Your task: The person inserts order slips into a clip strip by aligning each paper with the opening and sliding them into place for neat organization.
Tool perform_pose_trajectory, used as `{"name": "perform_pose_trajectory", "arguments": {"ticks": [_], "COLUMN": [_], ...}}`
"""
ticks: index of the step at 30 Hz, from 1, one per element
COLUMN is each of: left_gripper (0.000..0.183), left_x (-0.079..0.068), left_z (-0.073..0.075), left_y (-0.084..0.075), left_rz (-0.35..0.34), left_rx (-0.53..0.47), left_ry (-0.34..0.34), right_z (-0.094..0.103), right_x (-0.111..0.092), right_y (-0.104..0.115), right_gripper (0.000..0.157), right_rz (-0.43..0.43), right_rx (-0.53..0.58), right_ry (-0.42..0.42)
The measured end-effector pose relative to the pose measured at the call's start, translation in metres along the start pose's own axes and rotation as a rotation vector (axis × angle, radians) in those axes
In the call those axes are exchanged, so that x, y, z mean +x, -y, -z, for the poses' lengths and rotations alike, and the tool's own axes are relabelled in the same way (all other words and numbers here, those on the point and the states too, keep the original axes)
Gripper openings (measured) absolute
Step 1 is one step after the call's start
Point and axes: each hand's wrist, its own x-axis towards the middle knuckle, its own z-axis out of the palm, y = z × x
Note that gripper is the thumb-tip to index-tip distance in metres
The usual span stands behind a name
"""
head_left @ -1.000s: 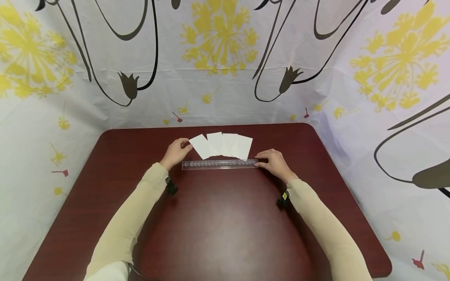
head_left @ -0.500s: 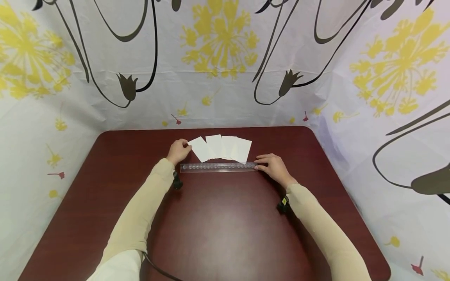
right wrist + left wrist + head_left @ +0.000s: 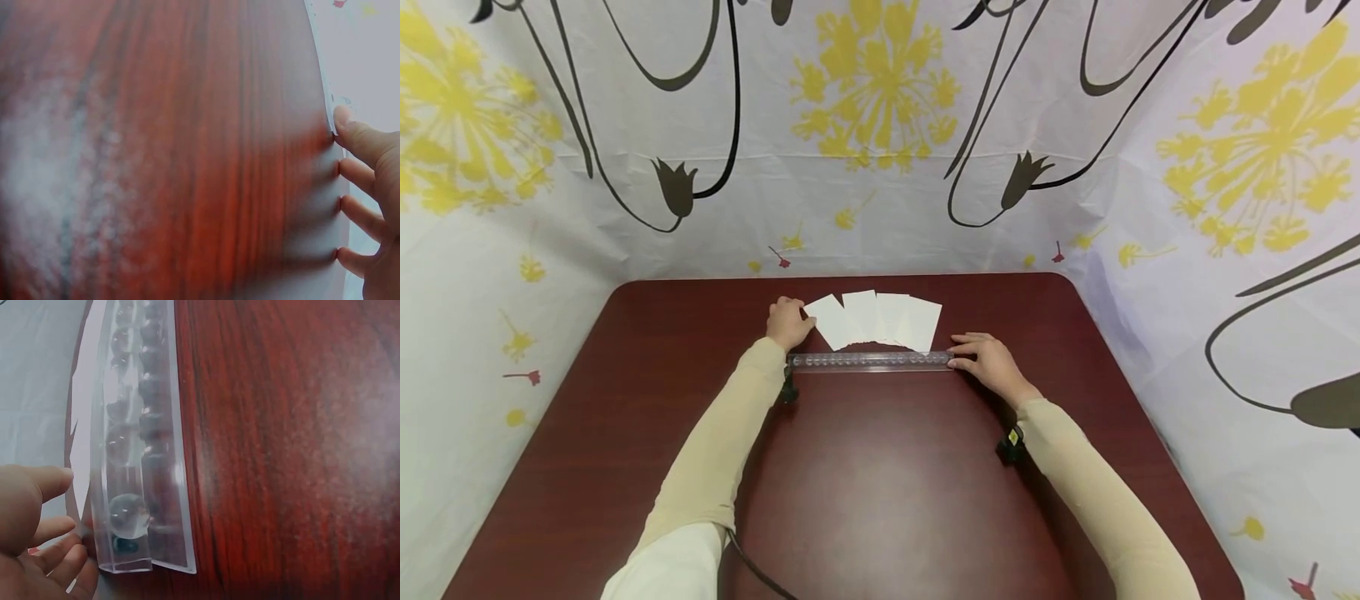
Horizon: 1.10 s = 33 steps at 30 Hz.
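Observation:
A long clear plastic trough (image 3: 872,362) lies across the table, with a row of clear balls (image 3: 129,516) inside it. Just behind it several white cards (image 3: 892,321) are spread in a fan. My left hand (image 3: 787,323) rests beside the left card, near the trough's left end. In the left wrist view its fingers are loosely bent, and they hold nothing. At the trough's right end is my right hand (image 3: 992,367), thumb touching or very near that end. In the right wrist view its fingertips (image 3: 344,257) rest on the table, spread apart.
The dark red table (image 3: 880,483) has rounded corners. Behind it and at the sides hangs a patterned white cloth (image 3: 880,217). A dark cable (image 3: 758,571) trails from the left sleeve, and small black cameras (image 3: 1011,447) sit at both wrists.
My left wrist and forearm have swung to the right and forward, while the fingers stay by the left card. The right hand, trough and cards keep their places; the head view shifts slightly.

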Motion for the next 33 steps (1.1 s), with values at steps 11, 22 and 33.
{"name": "perform_pose_trajectory", "arguments": {"ticks": [11, 22, 33], "left_gripper": [0.050, 0.040, 0.033], "left_x": [0.012, 0.017, 0.013], "left_z": [-0.010, -0.013, -0.019], "left_y": [-0.005, -0.008, -0.010], "left_rz": [0.070, 0.092, 0.082], "left_rx": [-0.056, -0.067, -0.052], "left_ry": [-0.058, -0.102, -0.159], "right_z": [-0.001, 0.004, 0.001], "right_x": [0.000, 0.003, 0.003], "right_y": [0.001, 0.002, 0.001], "right_gripper": [0.032, 0.031, 0.032], "right_rz": [-0.014, -0.016, -0.008], "right_rx": [-0.005, -0.013, -0.016], "right_ry": [0.005, 0.010, 0.013]}}
